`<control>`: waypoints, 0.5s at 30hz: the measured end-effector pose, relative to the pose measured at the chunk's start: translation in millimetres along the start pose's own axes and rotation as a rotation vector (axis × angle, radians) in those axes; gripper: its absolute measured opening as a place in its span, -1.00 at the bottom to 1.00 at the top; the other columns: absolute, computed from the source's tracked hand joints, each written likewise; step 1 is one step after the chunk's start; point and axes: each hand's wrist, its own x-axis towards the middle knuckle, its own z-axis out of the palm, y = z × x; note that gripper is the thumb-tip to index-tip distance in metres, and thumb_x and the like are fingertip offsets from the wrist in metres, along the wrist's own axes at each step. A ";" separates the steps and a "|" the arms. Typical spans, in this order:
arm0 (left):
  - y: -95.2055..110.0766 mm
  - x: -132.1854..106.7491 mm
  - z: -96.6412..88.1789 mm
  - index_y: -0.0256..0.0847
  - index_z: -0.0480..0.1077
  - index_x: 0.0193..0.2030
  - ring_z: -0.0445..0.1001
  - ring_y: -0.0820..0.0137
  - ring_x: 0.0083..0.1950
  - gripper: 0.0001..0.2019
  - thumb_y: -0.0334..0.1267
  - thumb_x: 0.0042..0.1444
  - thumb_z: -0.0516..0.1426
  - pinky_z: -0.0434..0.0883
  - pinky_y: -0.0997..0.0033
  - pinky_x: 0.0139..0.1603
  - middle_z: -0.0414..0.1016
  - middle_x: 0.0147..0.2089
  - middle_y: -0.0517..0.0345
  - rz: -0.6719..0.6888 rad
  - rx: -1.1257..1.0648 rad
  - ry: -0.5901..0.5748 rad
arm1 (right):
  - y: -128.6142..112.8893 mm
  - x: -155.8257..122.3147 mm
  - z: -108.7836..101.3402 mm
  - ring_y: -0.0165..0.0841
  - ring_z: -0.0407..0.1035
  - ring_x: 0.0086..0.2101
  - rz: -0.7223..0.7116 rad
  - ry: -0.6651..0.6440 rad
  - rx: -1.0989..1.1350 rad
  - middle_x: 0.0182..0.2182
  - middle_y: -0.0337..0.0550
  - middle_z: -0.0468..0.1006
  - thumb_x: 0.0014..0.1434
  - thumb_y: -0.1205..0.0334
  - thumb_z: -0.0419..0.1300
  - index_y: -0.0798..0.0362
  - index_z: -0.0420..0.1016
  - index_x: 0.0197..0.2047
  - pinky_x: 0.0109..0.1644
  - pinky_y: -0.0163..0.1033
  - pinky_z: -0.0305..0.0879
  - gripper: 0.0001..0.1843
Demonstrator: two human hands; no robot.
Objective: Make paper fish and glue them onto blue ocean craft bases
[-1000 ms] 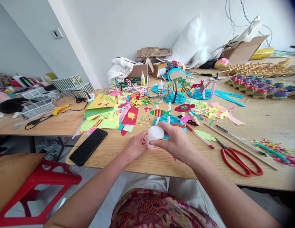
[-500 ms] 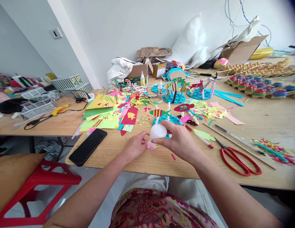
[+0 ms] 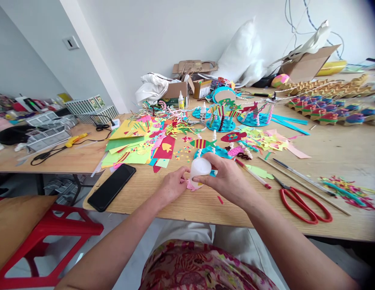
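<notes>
**White plastic bottle [image 3: 201, 166] tipped over pink paper [image 3: 192, 186]!**

Here, near the worktop's [image 3: 248, 211] front edge, the right hand's [image 3: 228, 175] grip clasps the bottle base-up; the left hand's [image 3: 172, 186] grip pinches the paper. Black phone [image 3: 111, 187] at the front-left corner, red-handled scissors [image 3: 298, 207] towards the right!

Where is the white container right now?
In the head view, the white container is just below centre, gripped in the right hand; the left hand is close by on its left, at a pink piece.
</notes>
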 end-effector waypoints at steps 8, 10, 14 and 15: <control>-2.1 0.4 1.3 -0.20 0.35 -0.22 0.34 0.45 -0.44 -0.75 -0.43 -0.09 0.03 0.16 0.52 -0.45 0.36 -0.48 0.27 0.006 0.004 0.009 | -0.7 -1.4 3.0 -0.41 0.26 -0.51 -0.009 0.003 0.004 -0.53 -0.30 0.39 -0.11 0.16 0.27 0.05 0.30 -0.40 -0.48 -0.37 0.04 -0.76; -1.8 0.1 1.2 -0.19 0.35 -0.22 0.33 0.47 -0.45 -0.75 -0.43 -0.09 0.03 0.16 0.53 -0.45 0.36 -0.48 0.27 0.008 0.001 0.005 | -0.8 -2.0 0.3 -0.41 0.26 -0.50 -0.001 -0.001 0.011 -0.52 -0.29 0.40 -0.09 0.17 0.26 0.04 0.30 -0.40 -0.48 -0.37 0.05 -0.77; -1.8 -0.4 0.9 -0.19 0.35 -0.21 0.33 0.47 -0.46 -0.74 -0.43 -0.08 0.02 0.16 0.53 -0.46 0.36 -0.48 0.28 0.012 0.000 0.005 | -0.2 0.1 0.3 -0.40 0.27 -0.49 0.016 0.011 0.016 -0.51 -0.29 0.41 -0.12 0.16 0.28 0.05 0.29 -0.38 -0.47 -0.37 0.06 -0.73; -1.9 -0.4 0.9 -0.19 0.35 -0.21 0.33 0.47 -0.46 -0.74 -0.43 -0.08 0.01 0.16 0.52 -0.45 0.37 -0.48 0.27 0.013 0.000 0.005 | -0.3 0.4 1.3 -0.40 0.27 -0.49 0.015 0.010 0.013 -0.51 -0.29 0.41 -0.13 0.16 0.28 0.05 0.30 -0.37 -0.47 -0.37 0.06 -0.72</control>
